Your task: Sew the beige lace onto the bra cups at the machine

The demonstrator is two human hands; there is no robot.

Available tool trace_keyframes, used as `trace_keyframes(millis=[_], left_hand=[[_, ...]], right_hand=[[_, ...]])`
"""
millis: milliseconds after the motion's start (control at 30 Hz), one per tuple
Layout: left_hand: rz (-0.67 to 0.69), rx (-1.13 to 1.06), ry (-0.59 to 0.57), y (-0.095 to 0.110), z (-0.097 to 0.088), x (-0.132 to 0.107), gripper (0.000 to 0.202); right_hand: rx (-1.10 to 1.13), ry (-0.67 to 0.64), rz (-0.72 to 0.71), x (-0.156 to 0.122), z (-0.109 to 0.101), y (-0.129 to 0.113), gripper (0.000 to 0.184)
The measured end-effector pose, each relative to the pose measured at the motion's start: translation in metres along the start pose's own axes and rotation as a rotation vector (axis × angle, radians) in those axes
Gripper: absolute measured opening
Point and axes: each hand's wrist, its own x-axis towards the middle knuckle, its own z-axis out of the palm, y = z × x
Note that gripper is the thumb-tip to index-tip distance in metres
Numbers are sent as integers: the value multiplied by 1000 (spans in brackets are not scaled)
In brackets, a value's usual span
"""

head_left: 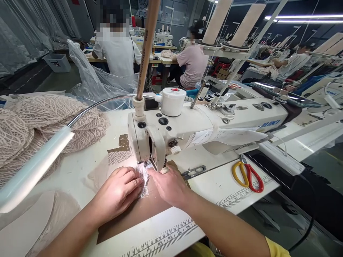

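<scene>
A narrow strip of pale lace fabric lies under the needle area of a white sewing machine, lit brightly there. My left hand presses on the lace's left side, its fingers bent and close together. From the right, my right hand holds the lace edge near the presser foot, its fingertips partly hidden by the machine head. Beneath both hands spreads a smooth brown sheet. Beige netted fabric lies just beyond my left hand.
Patterned beige lace is heaped at left, behind a lamp tube on a bendable neck. Scissors with yellow and red handles lie at right. A printed ruler runs along the table's front edge. Other people sit at machines beyond.
</scene>
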Motion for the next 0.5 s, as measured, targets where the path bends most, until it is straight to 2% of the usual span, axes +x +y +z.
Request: trace_keyframes(millis=[233,367,500], left_hand=[[14,31,14,3,3,4,20],[3,113,-1,1,8,6,24],[-28,131,-23,1,11,5,26]], right_hand=[[33,-93,-140,-2,-2,-2,18],[-6,-124,-144,-3,-1,-4,14],[-1,-148,-138,-3,-1,-5,18]])
